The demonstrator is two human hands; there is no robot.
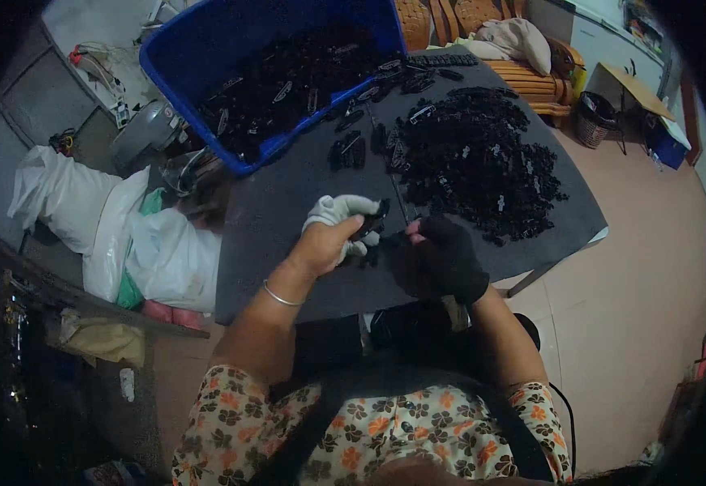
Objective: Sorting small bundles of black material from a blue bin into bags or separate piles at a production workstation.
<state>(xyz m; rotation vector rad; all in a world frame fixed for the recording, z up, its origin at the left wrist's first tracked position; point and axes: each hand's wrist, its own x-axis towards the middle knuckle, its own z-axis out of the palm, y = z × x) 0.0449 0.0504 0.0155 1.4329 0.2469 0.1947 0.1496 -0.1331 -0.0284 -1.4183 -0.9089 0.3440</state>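
Observation:
My left hand [333, 231], with a white glove over its fingers and a bare thumb, is closed round a small black piece [380, 212] above the near part of the table. The piece looks like the dark parts lying about; its exact kind does not show. My right hand [446, 251] wears a black glove, with bare fingertips pinched together just right of the piece. Whatever the right fingers hold is too small and dark to make out. Beyond the hands, a large pile of small black parts [474, 162] covers the table's right side, some with pale strips.
A blue bin [243, 168] full of similar black parts leans at the table's far left. The grey-topped table [264, 219] carries loose parts between bin and pile. White sacks [171, 259] stand left of it. A wooden bench [531, 77] and wastebasket [594, 121] are at the far right.

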